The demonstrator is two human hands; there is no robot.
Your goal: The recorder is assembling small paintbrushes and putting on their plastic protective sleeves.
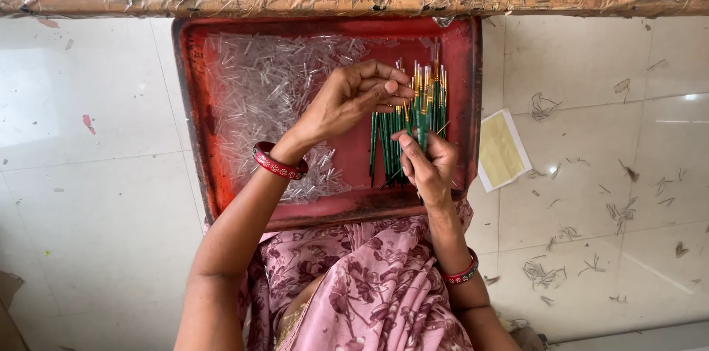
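Brushes: I see a bundle of thin green-handled brushes point(413, 118) with gold ferrules and pale tips, standing fanned over the right half of the red tray point(325, 207).
Right hand: I read the right hand point(428, 166) as the lower one, its grip clamped around the bundle's lower stems, thumb pressed across the front.
Left hand: the left hand point(354, 96) reaches in from the left; its grip is pinched together at the brush tips, fingertips point(391, 87) touching the ferrules.
Tray contents: a heap of clear plastic tubes point(273, 100) fills the left half; more green brushes lie flat just beside the held bundle.
Surroundings: tray rests on the lap, over pink floral cloth point(377, 284); a yellow sheet point(501, 148) lies on the floor point(111, 174) to the right.
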